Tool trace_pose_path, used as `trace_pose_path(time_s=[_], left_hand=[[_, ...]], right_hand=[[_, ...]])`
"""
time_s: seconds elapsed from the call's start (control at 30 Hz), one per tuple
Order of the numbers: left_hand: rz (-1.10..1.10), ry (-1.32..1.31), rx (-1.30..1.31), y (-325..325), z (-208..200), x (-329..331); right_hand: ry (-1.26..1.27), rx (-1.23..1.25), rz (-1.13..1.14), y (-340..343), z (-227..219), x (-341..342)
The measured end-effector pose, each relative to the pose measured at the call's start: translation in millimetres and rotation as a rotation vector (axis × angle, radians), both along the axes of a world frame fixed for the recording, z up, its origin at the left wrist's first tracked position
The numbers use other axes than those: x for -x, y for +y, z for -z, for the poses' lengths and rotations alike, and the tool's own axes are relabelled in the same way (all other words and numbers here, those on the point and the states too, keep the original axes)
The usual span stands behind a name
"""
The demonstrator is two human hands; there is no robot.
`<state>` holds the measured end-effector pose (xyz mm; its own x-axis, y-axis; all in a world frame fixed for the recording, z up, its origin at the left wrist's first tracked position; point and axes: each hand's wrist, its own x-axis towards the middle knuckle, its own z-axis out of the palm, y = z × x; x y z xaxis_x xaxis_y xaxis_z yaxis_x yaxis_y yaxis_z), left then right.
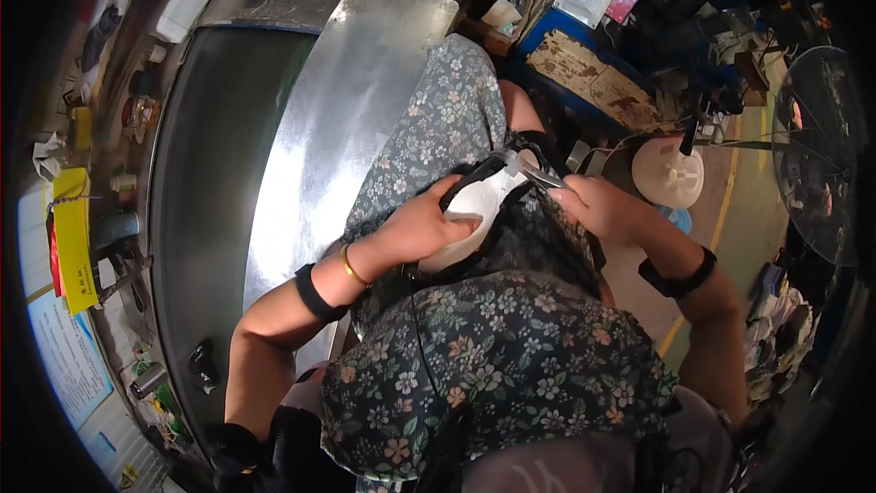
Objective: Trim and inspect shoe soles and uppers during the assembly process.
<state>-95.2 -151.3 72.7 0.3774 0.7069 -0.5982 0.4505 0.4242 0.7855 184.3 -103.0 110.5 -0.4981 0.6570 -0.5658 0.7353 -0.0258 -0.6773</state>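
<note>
Above my lap lies a white, shoe-shaped form (474,210), probably a shoe last, with black material along its edges. My left hand (422,226) is closed round its near side, the thumb pressed on the white surface. At its far end, a metal hand tool (540,175) touches or nearly touches the black material. My right hand (598,207) grips this tool, whose jaws look like those of pincers. The tool's handles are mostly hidden in my fingers. A floral cloth (474,374) covers my body and legs.
To the left runs a dark conveyor belt (214,192) beside a shiny metal sheet (315,137). A white round stool or lid (669,173) stands at the right, near a caged fan (817,155). A blue-edged worn board (593,78) lies at the far right.
</note>
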Motion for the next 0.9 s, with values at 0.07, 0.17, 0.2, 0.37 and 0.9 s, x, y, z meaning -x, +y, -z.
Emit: trace_pose_path(time_s=[0.07, 0.17, 0.2, 0.37, 0.9], left_hand=[[-0.015, -0.032, -0.006, -1, 1, -2], [-0.051, 0.037, -0.048, -4, 6, -2], [-0.065, 0.029, -0.006, -4, 8, -2], [-0.260, -0.208, 0.112, -13, 17, -2], [-0.194, -0.162, -0.066, -14, 15, -3]], right_hand=[[0.074, -0.029, -0.025, -3, 12, -3], [0.032, -0.113, 0.011, -3, 19, -7], [-0.015, -0.182, 0.037, -4, 18, -8], [0.021, 0.267, -0.056, 6, -9, -14], [-0.061, 0.233, -0.655, 58, -26, 19]])
